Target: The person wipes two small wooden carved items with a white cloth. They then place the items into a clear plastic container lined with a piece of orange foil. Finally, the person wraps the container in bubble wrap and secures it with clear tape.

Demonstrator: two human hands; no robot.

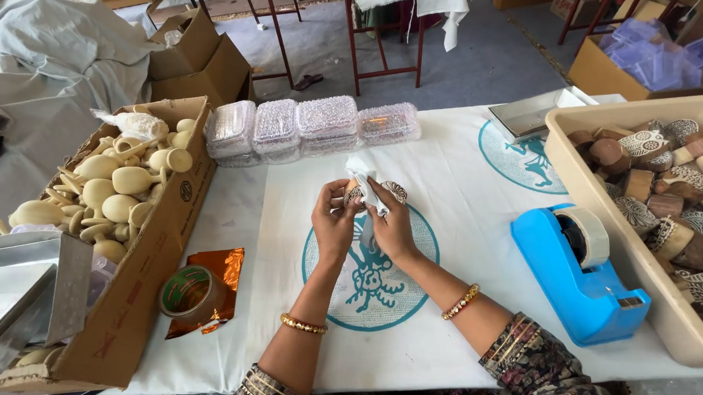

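My left hand [332,217] and my right hand [393,225] meet above the middle of the white table [461,186]. Between them they hold a small carved wooden stamp block [395,191] with a white patterned face. A white cloth [362,174] is pressed against the block, pinched by my right fingers. My left fingers grip the block's left side. Both wrists wear bead bangles. Beneath the hands lies a teal round print [379,288] on the table cover.
A cardboard box [151,253] of cream wooden handles stands left, with a tape roll [187,291] and copper foil [223,267] beside it. Clear plastic containers [307,126] line the back. A blue tape dispenser [578,275] and a beige tub [593,198] of carved blocks sit right.
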